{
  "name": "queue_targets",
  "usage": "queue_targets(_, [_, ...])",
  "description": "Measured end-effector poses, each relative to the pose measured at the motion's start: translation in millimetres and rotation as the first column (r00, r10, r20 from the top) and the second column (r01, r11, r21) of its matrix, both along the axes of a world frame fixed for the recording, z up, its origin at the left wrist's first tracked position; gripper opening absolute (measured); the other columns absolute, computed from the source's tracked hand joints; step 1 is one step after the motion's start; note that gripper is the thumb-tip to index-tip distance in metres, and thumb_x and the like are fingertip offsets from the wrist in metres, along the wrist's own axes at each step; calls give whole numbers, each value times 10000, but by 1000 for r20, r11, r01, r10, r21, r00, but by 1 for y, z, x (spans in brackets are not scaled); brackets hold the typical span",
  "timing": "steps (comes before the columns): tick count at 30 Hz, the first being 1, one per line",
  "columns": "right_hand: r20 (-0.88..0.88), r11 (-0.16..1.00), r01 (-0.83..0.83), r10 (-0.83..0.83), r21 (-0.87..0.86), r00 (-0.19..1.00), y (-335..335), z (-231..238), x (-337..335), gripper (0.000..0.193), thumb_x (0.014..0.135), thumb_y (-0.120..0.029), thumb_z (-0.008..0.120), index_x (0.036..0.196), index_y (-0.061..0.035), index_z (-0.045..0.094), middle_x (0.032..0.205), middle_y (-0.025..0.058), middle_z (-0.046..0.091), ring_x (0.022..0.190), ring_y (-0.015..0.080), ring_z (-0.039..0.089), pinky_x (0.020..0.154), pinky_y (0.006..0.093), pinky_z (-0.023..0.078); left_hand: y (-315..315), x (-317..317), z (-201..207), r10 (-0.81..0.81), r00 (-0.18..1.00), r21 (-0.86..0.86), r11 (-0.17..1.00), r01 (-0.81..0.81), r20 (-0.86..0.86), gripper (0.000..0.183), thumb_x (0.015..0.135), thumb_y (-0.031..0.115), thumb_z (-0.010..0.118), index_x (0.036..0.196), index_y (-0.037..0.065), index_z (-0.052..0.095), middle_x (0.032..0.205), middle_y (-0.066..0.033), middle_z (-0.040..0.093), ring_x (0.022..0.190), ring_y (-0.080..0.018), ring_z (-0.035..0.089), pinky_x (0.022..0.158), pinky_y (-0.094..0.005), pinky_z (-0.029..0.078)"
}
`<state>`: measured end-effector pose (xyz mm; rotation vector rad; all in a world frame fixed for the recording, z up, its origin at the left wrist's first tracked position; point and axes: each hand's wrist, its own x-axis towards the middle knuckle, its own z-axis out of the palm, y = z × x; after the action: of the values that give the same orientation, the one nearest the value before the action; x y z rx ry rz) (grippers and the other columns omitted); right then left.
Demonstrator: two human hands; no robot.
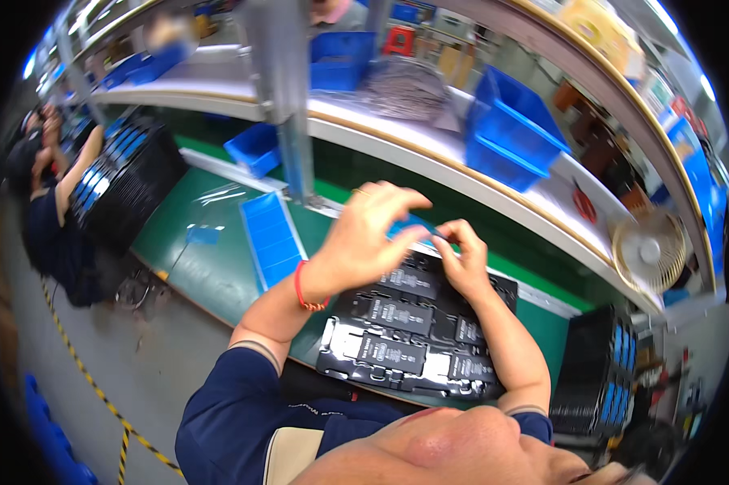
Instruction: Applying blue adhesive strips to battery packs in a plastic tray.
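Note:
Above the far side of a black plastic tray (352, 305), my two hands are close together. My right hand (466, 259) pinches the edge of a small blue film piece (415, 221) between thumb and forefinger. At the other side of that piece, my left hand (368, 234) has its fingers apart, thumb close to the film; whether it touches is hard to tell. Flat black batteries (401, 317) with pale print lie in the tray's compartments, several of them in view. My forearms and the hands cover part of the tray. Left of it, a blue sheet (272, 234) divided into strips lies on the green tabletop (183, 271).
A shelf above the bench carries blue bins (510, 137), a grey stack of sheets (405, 87), red-handled scissors (584, 202) and a fan (649, 250). Stacked black trays stand at the right (595, 372) and left (130, 174). Another person (61, 210) works at far left.

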<state>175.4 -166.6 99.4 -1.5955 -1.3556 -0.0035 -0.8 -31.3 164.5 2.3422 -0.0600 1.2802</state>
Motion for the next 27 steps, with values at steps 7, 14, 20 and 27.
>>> queue_targets(7, [-41,1000,-13,11,-29,999,-2,-10,-3,99,817,-16,649,859,11,563,788,61,574,743,126,571,702,254,473,-39,-61,6,-912,283,-321,184,929,298,261,797,-23,662,1049,-37,596,864,-125,634,673,-212,590,593,-335,461])
queue_targets(14, [-163,997,-48,37,-64,986,-10,-12,3,82,855,-17,625,852,-1,545,794,14,546,735,75,531,684,217,450,-54,-69,9,-849,6,-198,-116,973,528,308,820,-60,596,1124,-45,547,889,-165,630,672,-260,594,574,-360,459])
queue_targets(20, [-192,995,-72,58,-66,980,-5,-13,4,103,858,-34,638,845,-9,539,779,6,544,715,67,516,661,210,441,-48,-69,10,-847,-55,-141,-152,978,528,282,819,-59,594,1097,-37,559,891,-186,629,694,-298,607,568,-377,453])
queue_targets(27, [-169,994,-60,44,-86,985,-7,-15,8,106,856,-36,643,843,-7,543,773,4,543,699,64,509,646,206,433,-41,-65,9,-890,-65,-132,-139,981,451,182,834,-41,587,1009,-28,541,804,-159,613,653,-305,603,543,-375,436])
